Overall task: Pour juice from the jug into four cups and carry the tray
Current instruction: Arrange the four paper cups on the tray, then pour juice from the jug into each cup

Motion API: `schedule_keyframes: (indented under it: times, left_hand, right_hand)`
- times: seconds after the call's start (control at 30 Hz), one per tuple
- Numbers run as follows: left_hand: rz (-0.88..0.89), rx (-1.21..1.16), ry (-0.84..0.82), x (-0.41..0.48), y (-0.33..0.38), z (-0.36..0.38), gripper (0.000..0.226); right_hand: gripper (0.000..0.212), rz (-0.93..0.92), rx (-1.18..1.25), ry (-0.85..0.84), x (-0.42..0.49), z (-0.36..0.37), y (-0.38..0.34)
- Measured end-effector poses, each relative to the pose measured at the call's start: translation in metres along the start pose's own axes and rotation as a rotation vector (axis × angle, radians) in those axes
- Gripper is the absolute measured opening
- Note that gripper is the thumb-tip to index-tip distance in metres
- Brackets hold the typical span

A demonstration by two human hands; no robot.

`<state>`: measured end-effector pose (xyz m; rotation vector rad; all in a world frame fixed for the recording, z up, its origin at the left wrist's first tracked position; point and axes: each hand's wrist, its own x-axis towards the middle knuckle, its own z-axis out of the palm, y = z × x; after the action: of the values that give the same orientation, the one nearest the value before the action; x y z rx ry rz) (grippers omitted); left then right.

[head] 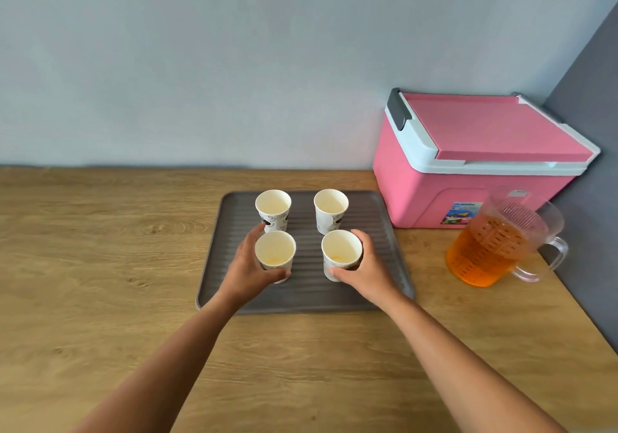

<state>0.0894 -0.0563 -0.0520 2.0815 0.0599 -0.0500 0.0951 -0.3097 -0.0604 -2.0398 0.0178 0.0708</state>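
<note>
The wooden tabletop (100, 265) fills the lower half of your view, running up to a pale wall. At the right of the frame, pushed toward the corner, stands a pink cooler box (468, 171) with a white-rimmed lid, closed. The grey ribbed tray (378, 232) lies flat on the table at centre frame. Right of the tray and just in front of the cooler is the clear plastic jug (485, 255), upright, about half full of orange juice, its handle toward the right edge. Your left hand (247, 272) has its fingers and thumb curled round the near-left paper cup (275, 252), and your right hand (364, 268) wraps the near-right paper cup (341, 252) the same way; each holds a little yellow liquid at the bottom. Behind them, upright on the tray, stand the far-left cup (273, 210) and the far-right cup (331, 210), untouched.
</note>
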Motion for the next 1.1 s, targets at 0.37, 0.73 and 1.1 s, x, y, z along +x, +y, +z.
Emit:
schedule_keyframes:
  times: [0.37,0.73,1.1]
  left_hand:
    - [0.329,-0.082,0.024,-0.019,0.107,0.016,0.044]
    - [0.275,-0.229,-0.525,0.031,0.215,0.171,0.054]
    - [0.168,-0.265,-0.709,0.055,0.241,0.251,0.059]
  right_hand:
    - [0.023,-0.13,0.135,0.457,-0.045,-0.082,-0.005]
    - [0.02,0.068,0.156,1.001,-0.078,-0.227,0.044]
    - [0.048,0.123,0.217,0.7,-0.05,-0.241,0.074]
